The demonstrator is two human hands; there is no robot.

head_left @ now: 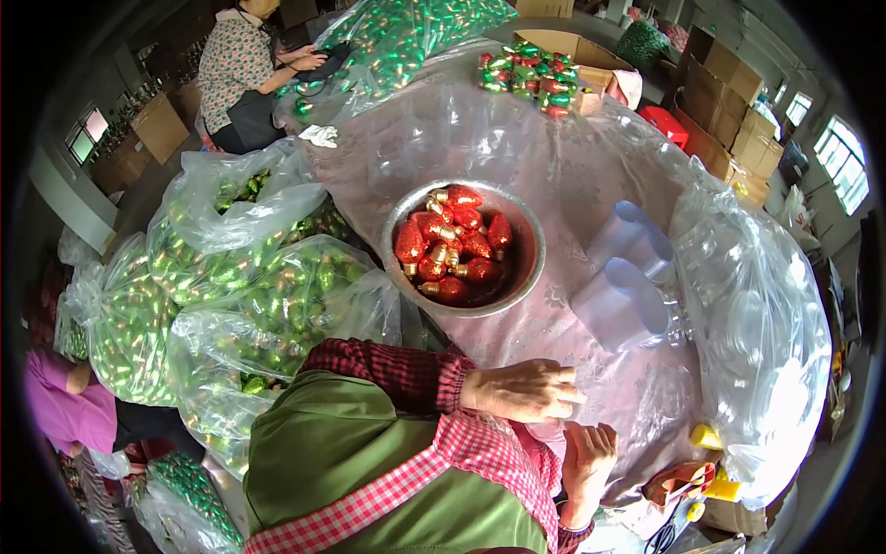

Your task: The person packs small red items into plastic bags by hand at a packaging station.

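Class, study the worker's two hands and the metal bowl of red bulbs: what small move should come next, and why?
Probably a short reach forward with the left hand to the metal bowl. Both it and the right hand rest on the plastic-covered table, seemingly holding nothing, while the red bulbs sit heaped just ahead.

We count one round metal bowl holding about a dozen red foil bulb-shaped ornaments. We see four clear plastic bags of green foil ornaments at the left and one more at the top. We count two clear plastic cup stacks, one red box, two hands of ours and two other people.
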